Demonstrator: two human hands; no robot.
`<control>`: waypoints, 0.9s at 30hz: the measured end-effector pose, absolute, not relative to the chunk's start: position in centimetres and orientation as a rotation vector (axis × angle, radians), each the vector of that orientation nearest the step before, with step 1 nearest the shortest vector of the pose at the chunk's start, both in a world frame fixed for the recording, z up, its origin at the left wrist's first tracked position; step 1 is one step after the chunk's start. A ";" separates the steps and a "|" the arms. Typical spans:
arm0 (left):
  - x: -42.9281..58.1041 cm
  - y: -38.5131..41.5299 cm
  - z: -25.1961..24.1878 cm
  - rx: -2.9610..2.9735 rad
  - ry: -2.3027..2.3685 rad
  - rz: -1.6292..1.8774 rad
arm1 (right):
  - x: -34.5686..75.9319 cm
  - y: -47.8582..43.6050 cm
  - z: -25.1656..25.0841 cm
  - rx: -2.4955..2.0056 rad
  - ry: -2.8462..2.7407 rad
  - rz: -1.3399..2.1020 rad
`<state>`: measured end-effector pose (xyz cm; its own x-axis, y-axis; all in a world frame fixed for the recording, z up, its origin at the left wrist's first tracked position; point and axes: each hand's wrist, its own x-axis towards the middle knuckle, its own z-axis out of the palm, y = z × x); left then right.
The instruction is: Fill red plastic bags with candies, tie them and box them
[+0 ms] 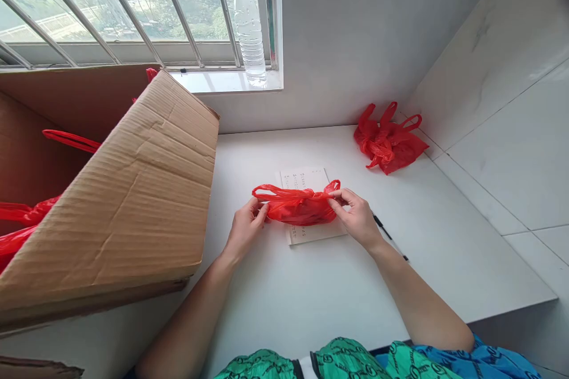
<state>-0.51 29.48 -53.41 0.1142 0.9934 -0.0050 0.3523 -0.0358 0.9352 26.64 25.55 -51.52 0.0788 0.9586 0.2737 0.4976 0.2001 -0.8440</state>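
Observation:
A red plastic bag [302, 208] with looped handles is held low over the white counter, its contents hidden inside. My left hand [249, 222] pinches the bag's left end between thumb and fingers. At the opposite end, my right hand [355, 213] grips the plastic near the right handle loop. Beneath the bag lies a sheet of paper [313, 235] with written lines, partly covered. A black-and-white pen [390, 238] rests on the counter beside my right forearm.
To the left stands a large open cardboard box [151, 189] with more red bags [26, 219] inside. More red bagged items [389, 139] sit in the back right corner. A clear water bottle [249, 29] stands on the windowsill [213, 80] by the barred window.

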 end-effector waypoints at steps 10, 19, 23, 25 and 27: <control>1.2 27.4 -52.4 2.190 1.119 1.054 | 24.9 25.2 -51.9 -1.423 -1.666 0.634; 0.5 27.7 -51.7 1.644 1.001 1.098 | 25.6 24.5 -50.4 -1.298 -1.956 0.559; 1.1 26.9 -50.3 1.799 1.063 1.015 | 24.7 24.1 -50.7 -1.245 -2.006 0.526; 1.4 26.6 -49.9 2.079 1.025 0.829 | 24.3 24.1 -51.2 -1.232 -2.064 0.474; 1.7 26.4 -49.9 2.326 1.010 0.755 | 24.0 24.1 -51.4 -1.226 -2.100 0.423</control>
